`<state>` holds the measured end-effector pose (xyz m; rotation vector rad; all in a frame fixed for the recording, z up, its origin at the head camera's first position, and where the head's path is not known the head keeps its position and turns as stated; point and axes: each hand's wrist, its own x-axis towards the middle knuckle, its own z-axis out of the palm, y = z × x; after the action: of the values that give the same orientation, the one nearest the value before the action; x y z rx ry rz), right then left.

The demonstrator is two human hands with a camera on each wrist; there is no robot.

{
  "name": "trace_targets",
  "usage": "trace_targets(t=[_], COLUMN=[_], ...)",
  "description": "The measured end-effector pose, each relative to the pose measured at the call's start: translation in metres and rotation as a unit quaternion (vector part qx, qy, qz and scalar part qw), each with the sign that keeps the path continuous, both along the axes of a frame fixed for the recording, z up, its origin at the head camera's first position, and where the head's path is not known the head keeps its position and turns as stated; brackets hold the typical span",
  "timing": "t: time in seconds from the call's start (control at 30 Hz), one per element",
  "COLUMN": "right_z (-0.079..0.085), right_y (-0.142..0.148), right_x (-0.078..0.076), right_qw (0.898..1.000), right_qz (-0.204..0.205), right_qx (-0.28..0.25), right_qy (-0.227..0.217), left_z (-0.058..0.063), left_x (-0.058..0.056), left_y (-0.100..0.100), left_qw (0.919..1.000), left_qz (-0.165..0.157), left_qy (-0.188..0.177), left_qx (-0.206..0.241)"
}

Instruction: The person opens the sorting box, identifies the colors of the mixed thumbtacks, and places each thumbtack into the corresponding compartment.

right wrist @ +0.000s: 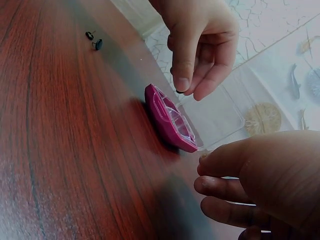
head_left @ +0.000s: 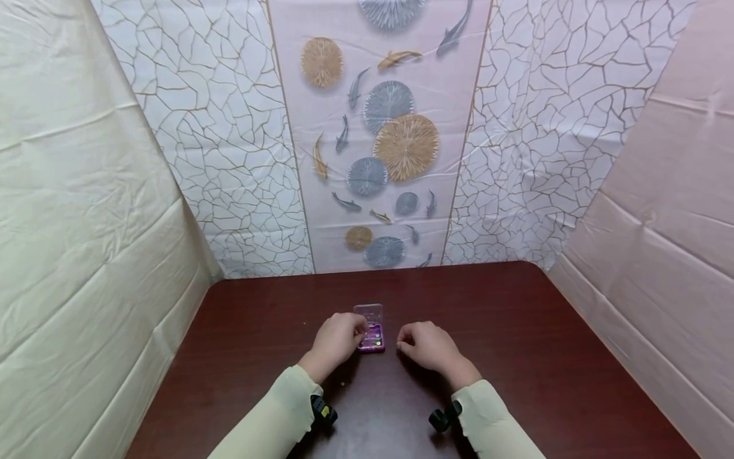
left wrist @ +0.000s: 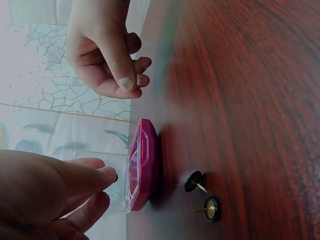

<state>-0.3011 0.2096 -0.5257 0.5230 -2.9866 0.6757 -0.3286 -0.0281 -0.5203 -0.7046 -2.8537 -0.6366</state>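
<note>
A small pink case [head_left: 371, 345] with a raised clear lid [right wrist: 215, 115] stands on the table; its inside has compartments with small colored bits. Over its left side, my left hand [head_left: 338, 338] pinches a small black tack [left wrist: 116, 178] between thumb and fingers; only a dark edge shows. My right hand [head_left: 429, 347] hovers just right of the case, fingers loosely curled, with nothing visible in it. Two black-headed tacks with pins lie on the table near the left hand: one tack [left wrist: 211, 209] shows a gold underside, the other tack [left wrist: 195, 181] is tipped over.
The dark red wooden table [head_left: 487, 319] reaches back to a patterned curtain [head_left: 241, 127]. Pale cloth [head_left: 86, 223] hangs along the left side, and more cloth [head_left: 659, 255] on the right. Each wrist wears a small black camera, one [head_left: 324, 411] being on the left.
</note>
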Motion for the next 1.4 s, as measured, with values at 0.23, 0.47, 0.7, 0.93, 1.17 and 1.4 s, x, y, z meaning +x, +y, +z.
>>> trace_targets(t=[0.23,0.47,0.7,0.93,1.17,1.4], right_z=[0.001,0.001,-0.001,0.001,0.003,0.003], right_y=[0.000,0.000,0.000,-0.001,-0.002,-0.007], right_x=[0.001,0.002,0.003,0.005,0.004,0.006], right_qw=[1.000,1.000,1.000,1.000,1.000,1.000], right_qz=[-0.002,-0.005,-0.009,-0.012,-0.005,0.004], right_qx=[0.008,0.013,0.015,0.016,0.008,0.000], right_qy=[-0.002,-0.004,-0.004,-0.004,0.001,0.000], left_z=[-0.003,-0.010,-0.011,-0.007,-0.001,0.000], left_x=[-0.001,-0.002,0.003,0.015,0.034,0.054], left_y=[0.000,0.000,-0.010,-0.030,-0.049,-0.051], left_qw=[1.0000,1.0000,0.9999,0.9993,0.9969,0.9897], left_qz=[-0.005,-0.005,-0.006,-0.020,-0.045,-0.061], left_qy=[-0.005,-0.005,-0.003,-0.023,-0.064,-0.128], left_qx=[0.002,0.006,0.012,0.021,0.005,-0.017])
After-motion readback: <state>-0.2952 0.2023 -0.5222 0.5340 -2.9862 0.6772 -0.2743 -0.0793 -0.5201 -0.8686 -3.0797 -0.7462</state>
